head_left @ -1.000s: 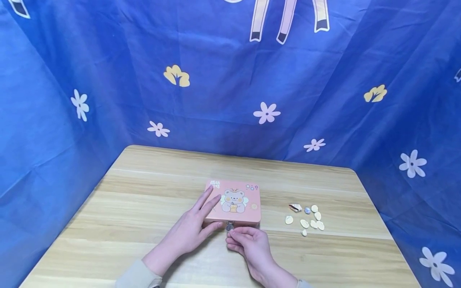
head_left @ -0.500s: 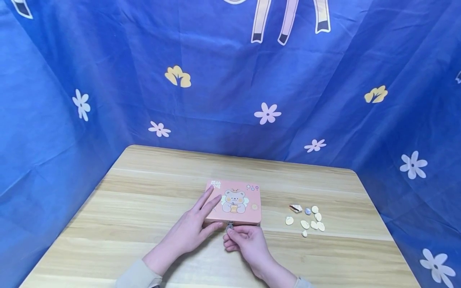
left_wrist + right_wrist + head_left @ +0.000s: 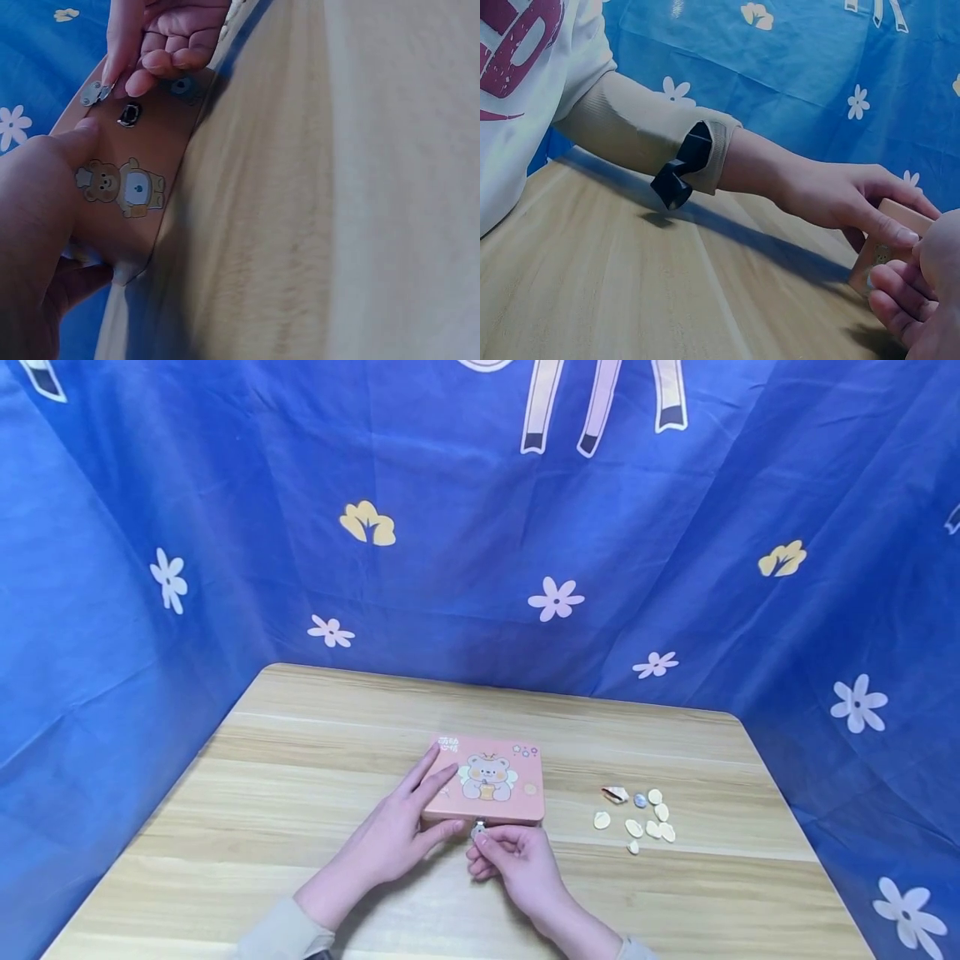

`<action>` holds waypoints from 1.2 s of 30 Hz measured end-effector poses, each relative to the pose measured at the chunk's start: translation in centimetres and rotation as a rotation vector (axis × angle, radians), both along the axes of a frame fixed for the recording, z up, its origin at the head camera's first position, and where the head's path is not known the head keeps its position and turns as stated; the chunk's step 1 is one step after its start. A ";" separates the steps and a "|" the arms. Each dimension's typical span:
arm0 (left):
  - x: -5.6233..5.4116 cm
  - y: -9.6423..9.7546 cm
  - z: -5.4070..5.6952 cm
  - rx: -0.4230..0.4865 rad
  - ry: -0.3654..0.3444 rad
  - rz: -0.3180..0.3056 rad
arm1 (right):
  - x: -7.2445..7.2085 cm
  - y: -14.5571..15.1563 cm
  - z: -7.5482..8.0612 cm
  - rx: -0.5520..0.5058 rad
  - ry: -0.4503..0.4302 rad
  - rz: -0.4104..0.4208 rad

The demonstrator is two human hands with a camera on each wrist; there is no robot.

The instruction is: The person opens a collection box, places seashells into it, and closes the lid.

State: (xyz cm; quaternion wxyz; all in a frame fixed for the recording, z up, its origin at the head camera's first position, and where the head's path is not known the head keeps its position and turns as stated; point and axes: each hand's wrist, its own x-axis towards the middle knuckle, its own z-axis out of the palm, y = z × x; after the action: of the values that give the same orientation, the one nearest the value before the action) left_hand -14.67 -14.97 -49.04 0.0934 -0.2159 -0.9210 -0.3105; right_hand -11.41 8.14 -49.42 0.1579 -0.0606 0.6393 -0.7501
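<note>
A pink tin box [image 3: 483, 781] with a winged bear on its lid lies on the table, lid down. My left hand [image 3: 390, 831] rests over its left side, two fingers spread straight on the lid and the thumb against the front. At the front edge my right hand [image 3: 521, 864] pinches the metal latch [image 3: 94, 93] between thumb and forefinger, its other fingers curled. In the left wrist view the latch plate is swung up, apart from the dark metal loop [image 3: 129, 114] on the box front. The latch's pinched end is partly hidden by fingertips.
Right of the box lie several pale shells [image 3: 634, 828], a striped pointed shell [image 3: 615, 793] and a small bluish one [image 3: 640, 800]. The wooden table [image 3: 300, 760] is enclosed by a blue patterned cloth [image 3: 450, 560].
The latch has swung slightly upward with the right fingers, which have shifted a little toward the box. The left hand has slid very slightly left; the shells have stayed put.
</note>
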 end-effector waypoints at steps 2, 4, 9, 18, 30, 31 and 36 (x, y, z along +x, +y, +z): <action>0.0 0.0 0.3 0.004 -0.005 -0.004 | -0.1 0.1 0.2 0.008 0.024 0.005; -0.1 0.0 0.7 0.005 -0.007 -0.003 | -0.3 0.2 0.4 0.021 0.053 0.007; -0.7 0.0 1.5 0.010 -0.007 0.012 | -1.1 0.3 1.0 0.039 0.123 -0.011; -0.9 -0.2 1.6 0.013 -0.014 0.020 | -1.4 0.3 1.3 0.047 0.168 -0.040; -0.8 -0.2 2.5 0.051 -0.035 0.030 | -1.4 0.1 1.8 0.018 0.186 -0.099; -0.9 -0.2 2.5 0.050 -0.035 0.030 | -1.4 0.1 1.8 0.020 0.188 -0.103; -1.2 -0.3 2.7 0.052 -0.049 0.029 | -1.5 0.1 2.2 0.013 0.195 -0.112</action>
State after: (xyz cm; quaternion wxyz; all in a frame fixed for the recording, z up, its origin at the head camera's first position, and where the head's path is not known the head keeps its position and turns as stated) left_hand -15.86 -15.31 -46.38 0.0809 -0.1923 -0.9177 -0.3381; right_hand -12.95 8.26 -47.25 0.0531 -0.0966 0.6589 -0.7441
